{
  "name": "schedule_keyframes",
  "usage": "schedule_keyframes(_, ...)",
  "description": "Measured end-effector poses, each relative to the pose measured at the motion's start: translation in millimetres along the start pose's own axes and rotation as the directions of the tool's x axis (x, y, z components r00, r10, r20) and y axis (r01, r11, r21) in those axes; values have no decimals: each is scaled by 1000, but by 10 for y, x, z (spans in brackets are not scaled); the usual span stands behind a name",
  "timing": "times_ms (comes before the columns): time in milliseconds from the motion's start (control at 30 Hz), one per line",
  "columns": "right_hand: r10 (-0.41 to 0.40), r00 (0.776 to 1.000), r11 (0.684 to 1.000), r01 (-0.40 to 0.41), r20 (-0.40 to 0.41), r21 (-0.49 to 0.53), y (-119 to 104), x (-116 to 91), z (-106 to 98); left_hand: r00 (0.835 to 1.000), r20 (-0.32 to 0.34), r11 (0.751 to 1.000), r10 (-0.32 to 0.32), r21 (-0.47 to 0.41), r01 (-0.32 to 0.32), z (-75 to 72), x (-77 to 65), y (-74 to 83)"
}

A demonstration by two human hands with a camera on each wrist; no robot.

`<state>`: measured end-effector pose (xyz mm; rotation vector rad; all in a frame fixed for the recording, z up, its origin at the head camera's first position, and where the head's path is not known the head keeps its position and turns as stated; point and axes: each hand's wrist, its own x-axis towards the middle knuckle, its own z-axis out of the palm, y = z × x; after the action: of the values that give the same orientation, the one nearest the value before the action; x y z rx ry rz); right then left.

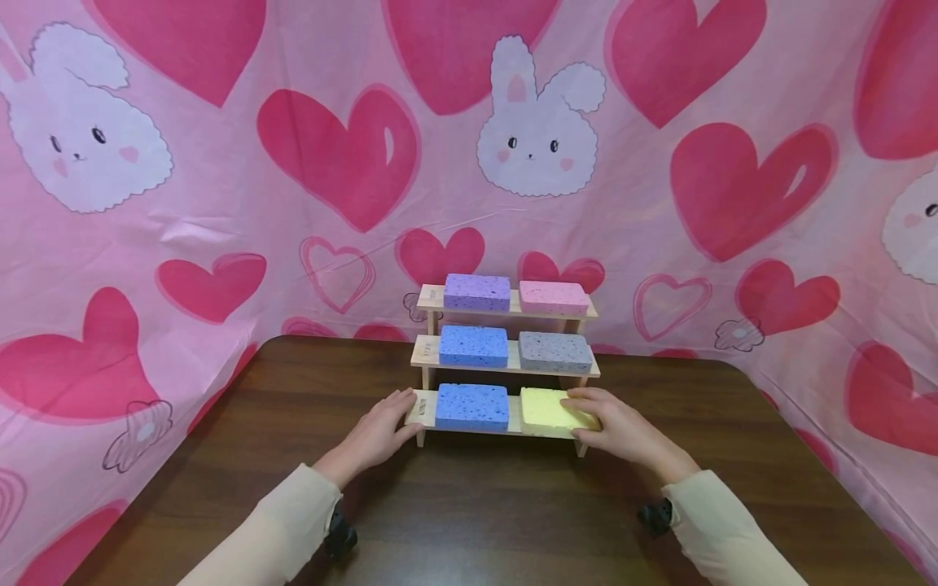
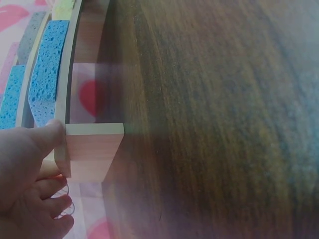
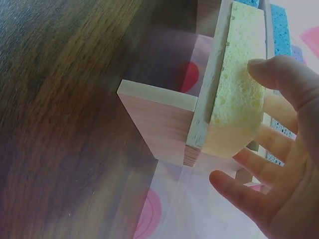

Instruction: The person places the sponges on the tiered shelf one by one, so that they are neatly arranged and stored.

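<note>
A three-step wooden display rack [image 1: 515,423] stands on the table with two sponges on each step. My left hand [image 1: 381,425] grips the left end of its lowest step, thumb at the front edge and fingers curled behind the end. Beside that thumb sits a speckled blue sponge [image 2: 47,69]. At the right end of the same step, my right hand [image 1: 615,423] holds the yellow sponge [image 3: 239,84] between thumb and fingers. The thumb lies against its face, and the other fingers spread around its far side. The sponge lies close on the step.
On the middle step are another blue sponge [image 1: 473,347] and a grey sponge [image 1: 554,352]. The top step bears a purple sponge [image 1: 477,292] and a pink sponge [image 1: 553,298]. A brown wooden table [image 1: 498,521] lies underneath; a pink heart-and-rabbit cloth [image 1: 454,203] hangs behind.
</note>
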<state>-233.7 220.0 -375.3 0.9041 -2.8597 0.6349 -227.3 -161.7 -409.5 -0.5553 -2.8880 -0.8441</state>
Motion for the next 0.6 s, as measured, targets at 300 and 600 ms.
schedule_keyframes(300,-26,999,998,25,-30,-52,-31,-29,-103,1000,22,1000,8,0,-8,-76,5,-12)
schedule_keyframes(600,54,997,994,-59,-60,-87,-63,-30,-369,997,52,997,-49,69,46,-487,78,14)
